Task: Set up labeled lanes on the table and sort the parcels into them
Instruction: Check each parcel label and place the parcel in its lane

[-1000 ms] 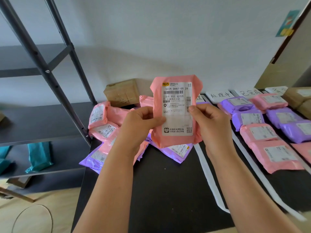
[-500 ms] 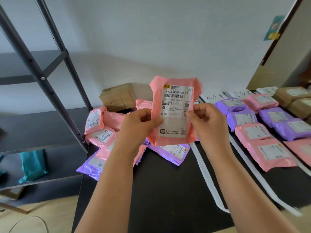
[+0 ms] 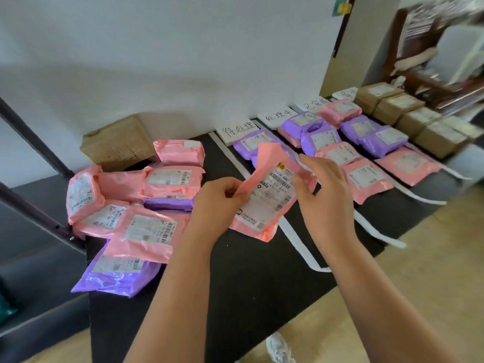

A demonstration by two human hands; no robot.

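I hold a pink parcel [image 3: 267, 205] with a white shipping label, tilted, just above the black table [image 3: 251, 279]. My left hand [image 3: 220, 203] pinches its left edge and my right hand [image 3: 323, 197] grips its right edge. It hangs over a white tape strip [image 3: 296, 239] beside the first lane. White lane cards [image 3: 237, 131] with handwritten characters stand along the back wall. Pink and purple parcels [image 3: 337, 153] lie in the lanes behind my hands. An unsorted pile [image 3: 136, 213] of pink and purple parcels covers the table's left end.
A brown box [image 3: 117, 142] sits at the back left against the wall. Several brown boxes [image 3: 419, 119] fill the far right lane. A dark metal rack [image 3: 31, 205] stands left of the table. A shoe [image 3: 280, 349] shows on the floor below the table's front edge.
The pink parcel has come down from upright in front of me to a tilt low over the table, further right. My view has dropped and swung right, showing more lanes.
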